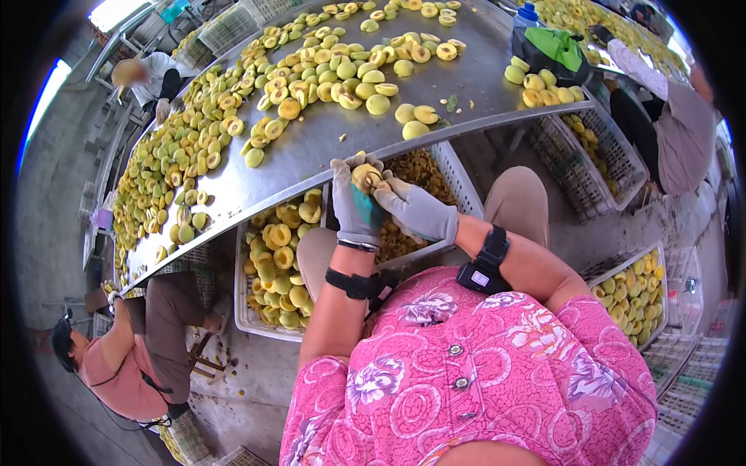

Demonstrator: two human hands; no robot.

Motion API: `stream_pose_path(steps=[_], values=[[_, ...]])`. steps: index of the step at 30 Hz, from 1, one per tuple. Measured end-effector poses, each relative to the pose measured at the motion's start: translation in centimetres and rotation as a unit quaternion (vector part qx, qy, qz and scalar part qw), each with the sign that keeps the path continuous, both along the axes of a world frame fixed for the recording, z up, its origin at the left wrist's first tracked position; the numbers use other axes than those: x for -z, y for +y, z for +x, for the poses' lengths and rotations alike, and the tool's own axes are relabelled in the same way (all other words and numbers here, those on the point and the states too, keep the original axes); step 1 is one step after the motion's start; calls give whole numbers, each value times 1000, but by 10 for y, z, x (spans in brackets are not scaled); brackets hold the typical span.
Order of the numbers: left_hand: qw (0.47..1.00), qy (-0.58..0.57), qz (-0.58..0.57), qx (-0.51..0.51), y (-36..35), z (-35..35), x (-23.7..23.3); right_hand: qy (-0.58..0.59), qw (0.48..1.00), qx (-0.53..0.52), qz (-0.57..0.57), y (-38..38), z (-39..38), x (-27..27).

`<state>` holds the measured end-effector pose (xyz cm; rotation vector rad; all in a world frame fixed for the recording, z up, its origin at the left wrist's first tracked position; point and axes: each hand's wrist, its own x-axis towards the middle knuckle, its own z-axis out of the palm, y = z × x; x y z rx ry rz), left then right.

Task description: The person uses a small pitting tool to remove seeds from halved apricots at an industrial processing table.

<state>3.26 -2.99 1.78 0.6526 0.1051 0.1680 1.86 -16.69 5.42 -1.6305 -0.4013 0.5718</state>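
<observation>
In grey gloves, both my hands meet just off the front edge of the metal table [303,167]. My left hand [357,206], its glove stained green on the palm, is closed around a yellow stone-fruit piece [365,177] with its cut side showing. My right hand [420,208] is pinched against that fruit; whatever its fingers hold is hidden. Under my hands stands a white crate [460,175] with brown fruit scraps. To its left, another white crate [242,299] holds yellow-green fruit halves.
Many halved fruits [318,74] cover the table. A black bag with green cloth [556,50] and a blue-capped bottle [527,14] sit at the right. Crates of fruit [633,295] stand on the right. Co-workers [128,349] sit around the table.
</observation>
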Motion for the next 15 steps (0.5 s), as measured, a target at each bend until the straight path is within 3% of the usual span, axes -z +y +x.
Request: stream_pose_path(steps=[3, 6, 9, 15], values=[[998, -24, -57, 10, 0, 2, 1, -25, 999, 19, -4, 2, 3, 3], [999, 5, -24, -28, -4, 2, 1, -27, 1000, 5, -1, 2, 5, 4], [994, 1, 64, -93, -5, 0, 2, 41, 999, -12, -16, 1, 3, -3], [997, 15, 64, -32, 7, -4, 3, -94, 991, -39, -84, 2, 7, 14]])
